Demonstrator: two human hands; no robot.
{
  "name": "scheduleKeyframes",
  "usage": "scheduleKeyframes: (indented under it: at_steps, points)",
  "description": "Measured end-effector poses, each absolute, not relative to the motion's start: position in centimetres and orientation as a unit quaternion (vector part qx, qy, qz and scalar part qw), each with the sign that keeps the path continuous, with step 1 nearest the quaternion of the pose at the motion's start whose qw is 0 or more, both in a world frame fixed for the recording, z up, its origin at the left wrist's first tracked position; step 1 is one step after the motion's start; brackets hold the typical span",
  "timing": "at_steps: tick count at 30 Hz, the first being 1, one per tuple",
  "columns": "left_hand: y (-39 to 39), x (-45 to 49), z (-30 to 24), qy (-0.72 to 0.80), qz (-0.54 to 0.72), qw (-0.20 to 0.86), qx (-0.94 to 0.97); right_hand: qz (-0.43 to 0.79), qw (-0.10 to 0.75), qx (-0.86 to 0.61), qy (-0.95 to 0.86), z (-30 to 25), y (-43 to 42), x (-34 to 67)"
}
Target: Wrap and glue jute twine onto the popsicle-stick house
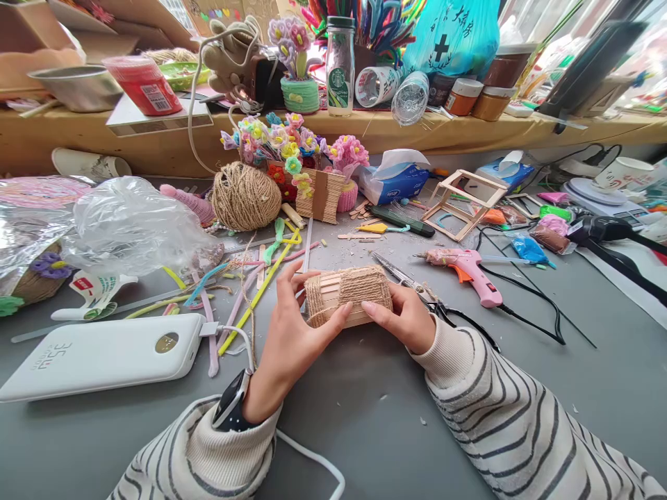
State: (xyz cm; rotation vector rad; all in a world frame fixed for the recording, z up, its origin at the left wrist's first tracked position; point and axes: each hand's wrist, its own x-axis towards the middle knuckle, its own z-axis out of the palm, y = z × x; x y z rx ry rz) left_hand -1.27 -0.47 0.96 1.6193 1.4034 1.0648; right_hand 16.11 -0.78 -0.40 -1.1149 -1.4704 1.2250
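Observation:
Between my two hands is a small craft-stick box (329, 289) wrapped in bands of jute twine, with a strip of bare sticks showing. My left hand (299, 323) grips its left end, thumb along the near side and fingers at the back. The right end is held by my right hand (404, 316), thumb on the near edge, other fingers mostly hidden. Scissors (399, 271) lie just behind my right hand. A pink glue gun (466, 271) rests to the right. The ball of jute twine (246, 197) sits farther back on the left.
A white power bank (104, 357) with a cable lies at left. Pipe cleaners (258, 298) are strewn beside my left hand. Behind stand an open stick frame (461, 201), a blue tissue pack (393, 177) and pipe-cleaner flowers (281, 139). A glass bottle (340, 69) stands on the ledge.

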Motion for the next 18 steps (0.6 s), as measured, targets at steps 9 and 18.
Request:
scheduleKeyframes:
  at_steps: [9, 18]
  points:
    - [-0.47, -1.38, 0.71, 0.547, 0.413, 0.36, 0.633, 0.495, 0.442, -0.439, -0.605, -0.58, -0.74, 16.33]
    - [-0.49, -1.38, 0.79, 0.549, 0.411, 0.358, 0.634, 0.485, 0.442, -0.431, -0.62, -0.66, -0.69, 16.51]
